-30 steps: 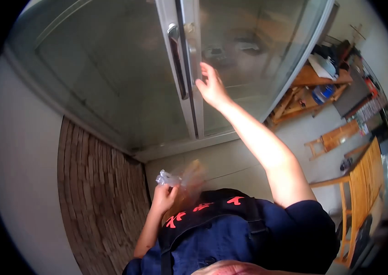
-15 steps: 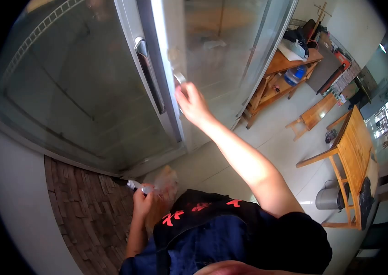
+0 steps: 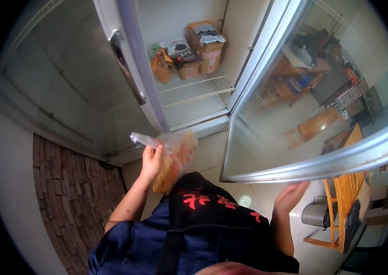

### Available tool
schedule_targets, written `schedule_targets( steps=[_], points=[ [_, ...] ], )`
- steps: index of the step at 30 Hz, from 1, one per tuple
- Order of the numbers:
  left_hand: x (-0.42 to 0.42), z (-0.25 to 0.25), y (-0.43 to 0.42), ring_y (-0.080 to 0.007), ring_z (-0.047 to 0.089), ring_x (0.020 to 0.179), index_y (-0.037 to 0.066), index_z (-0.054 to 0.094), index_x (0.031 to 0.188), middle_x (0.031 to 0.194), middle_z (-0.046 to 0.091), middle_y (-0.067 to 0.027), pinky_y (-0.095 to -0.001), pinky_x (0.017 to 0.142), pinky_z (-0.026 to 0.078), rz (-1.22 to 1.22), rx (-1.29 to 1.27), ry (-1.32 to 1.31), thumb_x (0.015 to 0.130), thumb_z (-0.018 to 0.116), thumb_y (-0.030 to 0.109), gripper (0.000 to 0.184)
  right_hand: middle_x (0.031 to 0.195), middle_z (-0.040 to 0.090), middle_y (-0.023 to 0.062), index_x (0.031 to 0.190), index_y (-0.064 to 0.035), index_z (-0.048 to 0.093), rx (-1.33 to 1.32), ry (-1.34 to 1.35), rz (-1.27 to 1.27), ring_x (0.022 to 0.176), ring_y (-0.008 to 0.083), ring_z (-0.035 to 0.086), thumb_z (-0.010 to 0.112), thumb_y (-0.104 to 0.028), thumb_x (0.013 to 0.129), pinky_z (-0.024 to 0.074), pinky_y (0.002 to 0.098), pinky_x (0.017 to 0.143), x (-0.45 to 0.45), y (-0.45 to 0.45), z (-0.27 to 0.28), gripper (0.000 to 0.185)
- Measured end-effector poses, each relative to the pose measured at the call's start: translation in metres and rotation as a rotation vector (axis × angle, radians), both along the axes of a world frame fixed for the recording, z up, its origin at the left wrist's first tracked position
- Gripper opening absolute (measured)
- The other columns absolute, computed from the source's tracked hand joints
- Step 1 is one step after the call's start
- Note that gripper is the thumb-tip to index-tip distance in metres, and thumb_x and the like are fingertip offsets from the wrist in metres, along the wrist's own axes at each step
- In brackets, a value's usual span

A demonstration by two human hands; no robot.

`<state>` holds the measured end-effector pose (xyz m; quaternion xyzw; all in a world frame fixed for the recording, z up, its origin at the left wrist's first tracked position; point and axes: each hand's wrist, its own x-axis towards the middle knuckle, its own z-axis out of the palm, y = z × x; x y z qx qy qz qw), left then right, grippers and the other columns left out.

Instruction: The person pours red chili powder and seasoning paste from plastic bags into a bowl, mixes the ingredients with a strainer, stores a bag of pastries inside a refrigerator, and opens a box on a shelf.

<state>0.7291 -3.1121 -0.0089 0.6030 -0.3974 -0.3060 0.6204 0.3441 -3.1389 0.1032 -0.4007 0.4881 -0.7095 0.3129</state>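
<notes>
My left hand (image 3: 151, 161) is closed round the gathered neck of a clear plastic bag (image 3: 182, 149). The bag has red print and yellowish-brown contents I cannot identify, and it hangs in front of my apron. At the right, my right hand (image 3: 291, 196) has its fingers stretched out, with their tips by the lower edge of the glass door (image 3: 294, 142); whether they touch it is unclear. That door stands swung open on a tall refrigerator, showing a white wire shelf (image 3: 203, 89) inside.
On the shelf are a cardboard box (image 3: 211, 59), a black-and-white packet (image 3: 185, 56) and an orange-brown bag (image 3: 161, 68). A second glass door with a metal handle (image 3: 127, 68) is closed at left. Wooden furniture (image 3: 347, 183) and a grey bucket (image 3: 314, 214) stand at right.
The right-hand glass door has swung open toward me, exposing the shelf. My right hand has left its handle and moved down and right. My left hand has raised the bag.
</notes>
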Motion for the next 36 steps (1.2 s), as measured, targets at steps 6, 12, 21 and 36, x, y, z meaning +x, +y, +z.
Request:
schedule_targets(
  steps=[6,12,21,36],
  points=[
    [-0.036,0.053,-0.109,-0.0098,0.045,0.082,0.003,0.051,0.099,0.091,0.051,-0.0018,-0.0252,0.075,0.039,0.207,-0.171,0.072,0.091,0.048,0.019,0.018,0.128,0.040,0.0118,0.126,0.0022,0.035,-0.064,0.042,-0.147,0.118,0.0211,0.037,0.036,-0.026,0.094,0.0269,0.0329,0.101,-0.096,-0.043,-0.004,0.043],
    [-0.023,0.118,-0.243,-0.0119,0.048,0.085,0.002,0.053,0.097,0.091,0.054,-0.0045,-0.0268,0.077,0.039,0.304,-0.382,-0.040,0.089,0.049,0.020,0.020,0.117,0.048,0.0102,0.118,0.0020,0.046,-0.057,-0.059,-0.380,0.107,0.0192,0.045,0.039,-0.031,0.092,0.0361,0.0317,0.093,-0.103,-0.076,0.014,0.043],
    [0.076,0.155,-0.466,-0.0172,0.053,0.076,-0.003,0.054,0.091,0.083,0.059,-0.0098,-0.0310,0.071,0.043,0.450,-0.564,-0.279,0.088,0.047,0.016,0.020,0.118,0.047,0.0209,0.120,0.0086,0.042,-0.194,0.132,-0.697,0.105,0.0264,0.049,0.048,-0.028,0.087,0.0379,0.0367,0.093,-0.113,-0.094,-0.002,0.050],
    [0.141,0.049,-0.584,-0.0278,0.060,0.085,-0.002,0.055,0.102,0.090,0.062,-0.0176,-0.0347,0.074,0.045,0.253,-0.031,-0.537,0.081,0.055,0.022,0.032,0.118,0.047,0.0158,0.124,0.0032,0.039,-0.085,-0.083,-0.804,0.103,0.0261,0.051,0.050,-0.023,0.087,0.0391,0.0404,0.094,-0.086,-0.105,0.018,0.047]
  ],
)
